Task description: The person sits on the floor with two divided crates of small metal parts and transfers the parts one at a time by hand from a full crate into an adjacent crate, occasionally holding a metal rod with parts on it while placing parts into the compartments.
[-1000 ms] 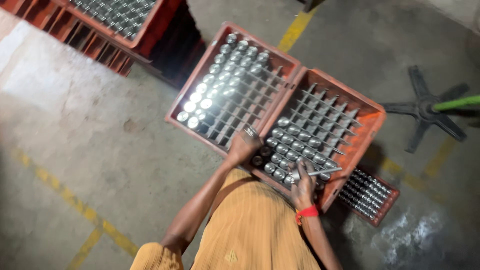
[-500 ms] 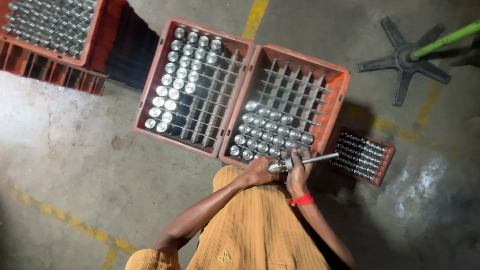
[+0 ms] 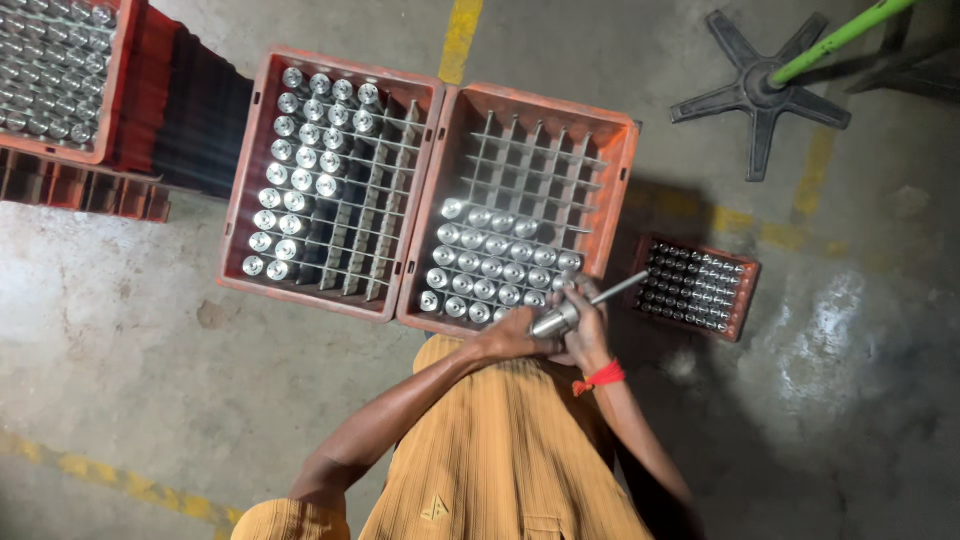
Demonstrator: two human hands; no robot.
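Both my hands meet over the near edge of the right red crate (image 3: 620, 160). My left hand (image 3: 512, 336) grips the thick end of a silver metal cylinder part (image 3: 556, 321). My right hand (image 3: 588, 326), with a red band at the wrist, wraps around the same part, whose thin shaft (image 3: 620, 288) points out to the right. The right crate's grid holds several shiny cylinders (image 3: 490, 268) in its near rows; its far cells are empty. The left red crate (image 3: 250, 170) holds several cylinders along its left columns.
A small red tray (image 3: 745, 300) of small dark parts lies on the concrete floor right of the crates. Stacked red crates (image 3: 70, 90) of parts stand at the upper left. A black star-shaped base (image 3: 760, 90) with a green pole stands at the upper right. Yellow floor lines cross the concrete.
My left hand left the crate's cells and joined my right hand on the metal part. The view has shifted, so the crates now sit higher and more squarely in frame.
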